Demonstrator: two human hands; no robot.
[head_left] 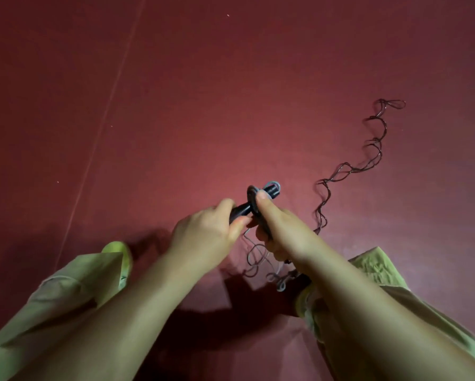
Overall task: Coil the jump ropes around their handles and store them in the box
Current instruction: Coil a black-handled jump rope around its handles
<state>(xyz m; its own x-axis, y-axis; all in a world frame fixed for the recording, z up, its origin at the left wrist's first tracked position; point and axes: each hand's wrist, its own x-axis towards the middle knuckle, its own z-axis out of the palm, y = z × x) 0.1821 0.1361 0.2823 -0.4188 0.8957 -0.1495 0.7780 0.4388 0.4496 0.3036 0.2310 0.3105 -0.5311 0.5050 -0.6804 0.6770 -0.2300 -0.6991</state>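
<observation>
Both hands are holding black handles (pixel 247 206): left hand (pixel 206 229) w/ curled grip at near end, right hand (pixel 272 224) pinching coil; rope (pixel 349 169) is trailing far right on floor (pixel 231 92).

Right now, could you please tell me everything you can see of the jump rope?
The jump rope is a thin, dark, wiry cord with black handles, seemingly plastic. Both hands hold the handles above the red floor: the left hand grips one, the right hand another, thumb near a round flange. Loose loops hang below the hands; the rest snakes in kinked waves across the floor to the right.
</observation>
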